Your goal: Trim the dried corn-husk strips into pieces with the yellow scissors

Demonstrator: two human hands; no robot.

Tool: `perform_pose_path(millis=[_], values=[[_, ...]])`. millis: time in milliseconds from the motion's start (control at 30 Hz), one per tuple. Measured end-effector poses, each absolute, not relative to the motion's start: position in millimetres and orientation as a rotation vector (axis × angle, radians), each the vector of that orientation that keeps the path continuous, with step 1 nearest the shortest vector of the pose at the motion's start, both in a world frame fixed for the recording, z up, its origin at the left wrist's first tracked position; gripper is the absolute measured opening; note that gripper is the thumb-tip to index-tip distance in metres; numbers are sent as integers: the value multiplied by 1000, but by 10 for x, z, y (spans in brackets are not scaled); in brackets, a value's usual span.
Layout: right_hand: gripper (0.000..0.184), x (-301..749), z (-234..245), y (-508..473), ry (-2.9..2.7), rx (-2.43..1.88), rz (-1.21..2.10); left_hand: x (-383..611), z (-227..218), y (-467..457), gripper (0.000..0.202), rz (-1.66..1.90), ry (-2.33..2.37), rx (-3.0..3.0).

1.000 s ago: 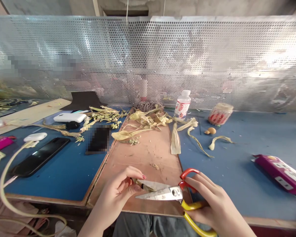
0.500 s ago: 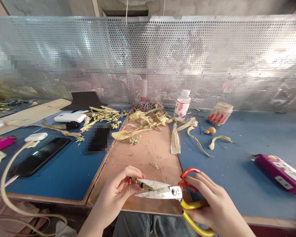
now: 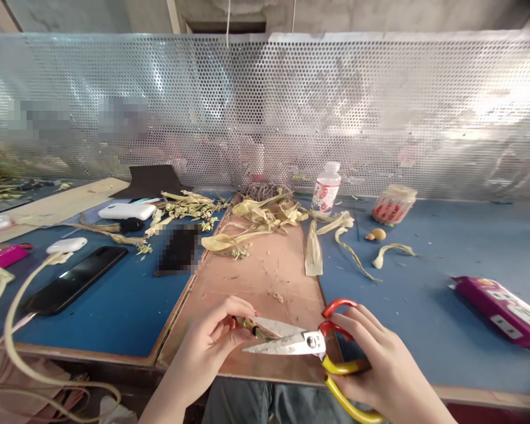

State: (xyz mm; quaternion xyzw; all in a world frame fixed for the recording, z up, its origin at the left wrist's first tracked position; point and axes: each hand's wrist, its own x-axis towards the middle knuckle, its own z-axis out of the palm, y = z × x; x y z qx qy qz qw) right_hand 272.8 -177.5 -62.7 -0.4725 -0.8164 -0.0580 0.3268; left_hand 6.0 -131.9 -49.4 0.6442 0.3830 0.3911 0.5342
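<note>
My right hand [image 3: 375,359] is closed around the handles of a pair of scissors [image 3: 298,341], one handle red and the other yellow. The blades point left and stand apart. Between them lies the end of a small bundle of dried plant stalks [image 3: 260,334] with a dark band round it. My left hand [image 3: 223,330] pinches that bundle between thumb and fingers, and its other end is hidden in the palm. Both hands are over the near part of a brown board [image 3: 247,282]. Small pale scraps [image 3: 277,297] lie on the board beyond the blades.
Dried husks [image 3: 265,212] are heaped at the board's far end, near a plastic bottle [image 3: 325,188] and a jar [image 3: 394,205]. Phones [image 3: 77,280] and a cable [image 3: 12,318] are on the left, a purple packet [image 3: 503,309] on the right. Behind stands a perforated metal screen [image 3: 265,106].
Almost nothing differs. Both hands, the scissors and the stalk bundle keep nearly the same place, and the view has shifted very slightly.
</note>
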Motion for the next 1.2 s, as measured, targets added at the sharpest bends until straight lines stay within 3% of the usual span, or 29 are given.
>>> perform_pose_path(millis=[1200], values=[[46,2749,-661,-1788,-2205,-1210,-87,40,-565,-1313,9,916,836,1614]])
